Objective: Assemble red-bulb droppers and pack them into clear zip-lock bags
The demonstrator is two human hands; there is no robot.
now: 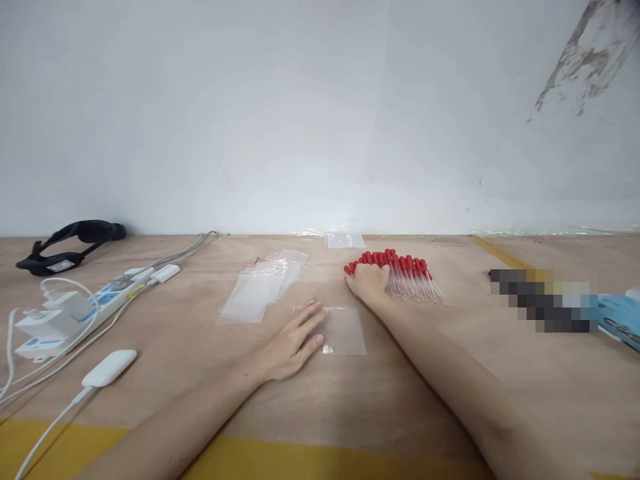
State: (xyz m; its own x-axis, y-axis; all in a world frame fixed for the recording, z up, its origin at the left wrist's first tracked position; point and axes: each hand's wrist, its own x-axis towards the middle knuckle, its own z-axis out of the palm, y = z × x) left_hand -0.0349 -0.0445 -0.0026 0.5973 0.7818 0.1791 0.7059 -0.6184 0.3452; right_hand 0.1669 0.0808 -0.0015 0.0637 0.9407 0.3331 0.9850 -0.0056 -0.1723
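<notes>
My left hand (pixel 295 340) lies with its fingers stretched out, the fingertips on the left edge of a clear zip bag (pixel 345 333) that is flat on the table. My right hand (pixel 369 283) reaches to the left end of a row of droppers (pixel 410 277) with red rubber bulbs and clear thin tubes. Its fingers curl down among the leftmost bulbs. The back of the hand hides most of the fingertips, and whatever is between them does not show.
A fanned stack of clear zip bags (pixel 255 293) lies left of centre; another bag (pixel 345 241) is by the wall. At left are a power strip (pixel 107 300) with cables, a white oval device (pixel 110 368) and a black head strap (pixel 75 243). A blue packet (pixel 620 320) lies far right.
</notes>
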